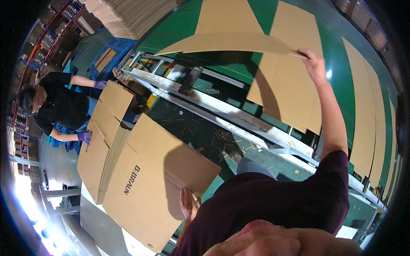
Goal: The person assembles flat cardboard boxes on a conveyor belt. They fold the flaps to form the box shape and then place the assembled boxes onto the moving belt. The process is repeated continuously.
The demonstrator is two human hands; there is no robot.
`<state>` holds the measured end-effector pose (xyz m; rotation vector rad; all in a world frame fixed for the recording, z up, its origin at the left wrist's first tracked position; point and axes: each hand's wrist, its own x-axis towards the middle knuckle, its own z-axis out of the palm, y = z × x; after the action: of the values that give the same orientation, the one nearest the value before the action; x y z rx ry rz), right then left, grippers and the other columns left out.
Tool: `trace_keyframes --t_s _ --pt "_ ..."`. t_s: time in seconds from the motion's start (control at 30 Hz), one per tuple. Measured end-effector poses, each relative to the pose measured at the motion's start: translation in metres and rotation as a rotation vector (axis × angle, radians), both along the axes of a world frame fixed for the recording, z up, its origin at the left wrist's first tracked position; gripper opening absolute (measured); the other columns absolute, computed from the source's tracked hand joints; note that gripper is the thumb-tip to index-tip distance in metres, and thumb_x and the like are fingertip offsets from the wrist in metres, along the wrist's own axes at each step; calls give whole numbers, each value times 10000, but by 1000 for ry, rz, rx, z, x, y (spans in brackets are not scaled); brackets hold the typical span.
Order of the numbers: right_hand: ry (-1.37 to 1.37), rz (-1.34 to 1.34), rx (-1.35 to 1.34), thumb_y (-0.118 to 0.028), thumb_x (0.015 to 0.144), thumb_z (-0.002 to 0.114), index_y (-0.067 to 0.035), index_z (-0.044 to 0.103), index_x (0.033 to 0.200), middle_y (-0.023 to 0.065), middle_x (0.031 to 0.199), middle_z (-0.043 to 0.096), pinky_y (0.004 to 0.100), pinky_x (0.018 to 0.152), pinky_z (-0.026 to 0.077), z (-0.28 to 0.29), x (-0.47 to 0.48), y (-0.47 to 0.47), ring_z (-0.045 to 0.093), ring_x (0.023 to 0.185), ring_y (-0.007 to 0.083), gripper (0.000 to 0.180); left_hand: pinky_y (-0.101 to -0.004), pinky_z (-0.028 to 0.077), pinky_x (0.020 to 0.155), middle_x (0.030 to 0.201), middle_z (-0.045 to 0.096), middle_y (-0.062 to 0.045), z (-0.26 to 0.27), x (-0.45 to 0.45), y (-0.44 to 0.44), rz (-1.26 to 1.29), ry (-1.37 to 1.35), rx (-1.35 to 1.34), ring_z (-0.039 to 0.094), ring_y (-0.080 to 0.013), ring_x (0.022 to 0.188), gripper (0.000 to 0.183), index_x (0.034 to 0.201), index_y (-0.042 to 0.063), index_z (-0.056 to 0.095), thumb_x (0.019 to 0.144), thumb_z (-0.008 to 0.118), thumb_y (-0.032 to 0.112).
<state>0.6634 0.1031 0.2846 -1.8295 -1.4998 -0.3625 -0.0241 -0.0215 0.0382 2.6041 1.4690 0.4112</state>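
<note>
My right hand (312, 62) is raised at the upper right, fingers closed on the end of a bowed cardboard sheet (227, 43). That sheet arches over a green conveyor belt (179, 28). Low in the middle, my left hand (189, 203) grips the near edge of a flattened printed carton (144, 188), its fingers on the upper face. The carton lies slanted beside a stack of flattened cartons (112, 160). A flat cardboard piece (288, 73) rests on the belt beneath and beyond the held sheet, and more flat cardboard (362, 105) lies further right.
A co-worker (61, 102) in purple gloves stands left, both hands at the stack. A metal conveyor frame (224, 112) runs across in front of me. Scraps litter the floor (192, 128). A tall cardboard pile (128, 16), a blue pallet (112, 54) and racking stand behind.
</note>
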Motion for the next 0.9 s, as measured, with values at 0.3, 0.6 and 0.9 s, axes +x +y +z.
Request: trace_keyframes --t_s 0.3,0.6,0.9 --pt "439 324 1074 -94 824 674 -9 614 975 50 889 651 213 714 479 144 -153 -127 609 808 108 183 -463 334 1034 1310 413 -269 4 4 6 -11 -1 -18 364 -411 1256 598 1189 -69 485 722 649 267" --pt "389 -424 258 -244 605 814 7 506 1115 204 1047 614 396 819 482 -65 -55 24 602 952 346 646 -452 333 1039 1311 423 -259 27 18 -1 104 -26 -56 376 -390 1257 541 1185 -84 489 717 603 163" --pt "1658 -184 -86 -188 720 728 40 624 890 113 857 650 382 615 480 -342 -146 100 624 751 220 303 -438 301 1067 1356 411 -200 32 24 -5 206 3 -153 368 -350 1277 589 1232 -48 478 715 640 180"
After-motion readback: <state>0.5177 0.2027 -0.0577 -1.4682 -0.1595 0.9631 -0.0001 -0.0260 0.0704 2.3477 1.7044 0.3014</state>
